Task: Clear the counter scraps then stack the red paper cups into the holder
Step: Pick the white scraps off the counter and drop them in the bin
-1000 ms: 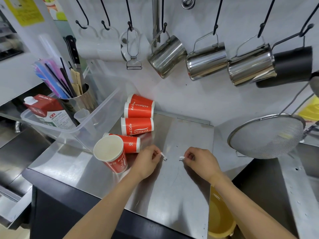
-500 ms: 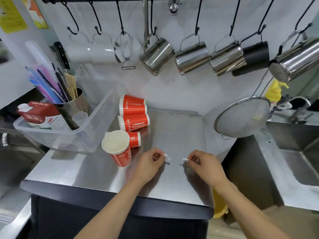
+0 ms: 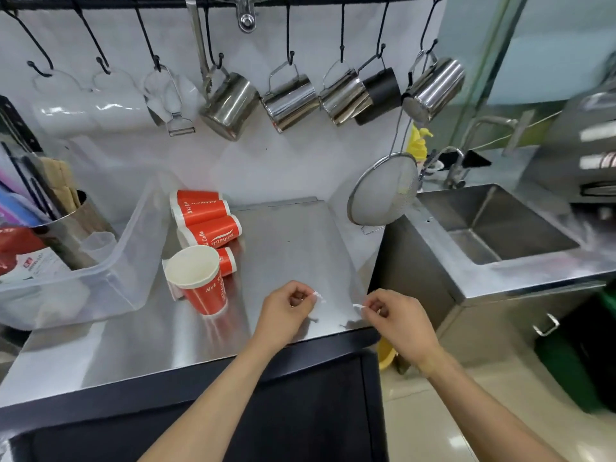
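Low in the frame, two bare forearms reach up from the bottom edge to the near rim of the steel counter (image 3: 100, 355). The left hand (image 3: 286, 311), just left of centre, has its fingers curled in with thumb and forefinger pinched on a small white scrap (image 3: 318, 296). The right hand (image 3: 398, 316), a little to the right over the counter's corner, is closed the same way, pinching a second white scrap (image 3: 358, 306); both bits are blurred, so what they are made of is hard to say.

Left of the left hand, an upright red paper cup (image 3: 200, 283) stands on the counter, mouth open to the camera. Behind it, toward the middle left, more red cups (image 3: 206, 221) lie on their sides in a loose row running to the wall. A clear plastic bin (image 3: 133, 255) sits beside them at the left edge.

At the right, a steel sink (image 3: 500, 225) is set into a separate unit. A mesh strainer (image 3: 383, 191) hangs between counter and sink, and across the top steel pitchers (image 3: 290, 101) hang from a black rail (image 3: 100, 3).
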`<action>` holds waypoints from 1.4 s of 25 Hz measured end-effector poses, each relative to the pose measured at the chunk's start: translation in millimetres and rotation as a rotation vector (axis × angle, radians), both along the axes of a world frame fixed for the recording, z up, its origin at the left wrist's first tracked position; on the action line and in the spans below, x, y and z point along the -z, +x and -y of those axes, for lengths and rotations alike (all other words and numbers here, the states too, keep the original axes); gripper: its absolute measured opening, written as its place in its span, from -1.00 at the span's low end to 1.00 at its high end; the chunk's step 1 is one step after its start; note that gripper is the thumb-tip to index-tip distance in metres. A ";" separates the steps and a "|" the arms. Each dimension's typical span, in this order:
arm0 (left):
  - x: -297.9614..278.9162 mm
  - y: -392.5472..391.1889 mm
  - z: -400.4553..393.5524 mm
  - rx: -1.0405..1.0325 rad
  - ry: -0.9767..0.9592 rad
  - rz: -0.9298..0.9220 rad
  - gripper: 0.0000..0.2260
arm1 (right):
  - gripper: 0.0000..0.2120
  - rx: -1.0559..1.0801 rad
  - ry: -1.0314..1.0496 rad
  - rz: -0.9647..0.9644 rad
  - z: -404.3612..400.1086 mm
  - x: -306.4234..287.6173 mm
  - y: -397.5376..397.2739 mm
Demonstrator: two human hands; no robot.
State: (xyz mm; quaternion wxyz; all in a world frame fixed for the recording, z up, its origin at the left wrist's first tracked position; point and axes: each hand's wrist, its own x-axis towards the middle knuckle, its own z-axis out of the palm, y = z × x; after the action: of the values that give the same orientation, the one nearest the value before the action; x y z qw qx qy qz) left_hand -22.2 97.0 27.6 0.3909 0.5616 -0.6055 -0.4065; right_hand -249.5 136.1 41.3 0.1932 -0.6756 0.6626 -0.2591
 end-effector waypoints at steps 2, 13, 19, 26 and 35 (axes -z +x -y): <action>0.3 -9.0 -6.9 0.061 0.009 -0.042 -0.81 | -0.91 0.066 -0.008 0.006 -20.7 -0.8 -6.3; 7.4 -113.4 -54.0 0.477 0.148 -0.098 -0.96 | -0.92 0.369 0.031 -0.009 -116.9 -4.1 -78.5; -0.5 -195.4 -84.1 0.653 0.138 -0.082 -0.96 | -0.94 0.524 0.041 0.038 -170.5 -3.9 -140.1; 11.9 -305.1 -118.2 0.803 0.159 -0.014 -0.96 | -0.95 0.687 0.065 0.036 -242.6 -0.9 -224.8; 25.3 -456.2 -184.4 0.923 0.195 -0.049 -0.87 | -0.93 0.849 0.071 0.006 -347.4 9.5 -350.0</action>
State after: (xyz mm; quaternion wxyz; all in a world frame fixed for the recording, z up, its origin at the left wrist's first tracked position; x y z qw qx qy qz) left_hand -478.4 281.4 2.3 0.1287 0.2580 -0.7414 -0.6059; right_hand -599.5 483.5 31.8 0.0944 -0.3349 0.8900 -0.2946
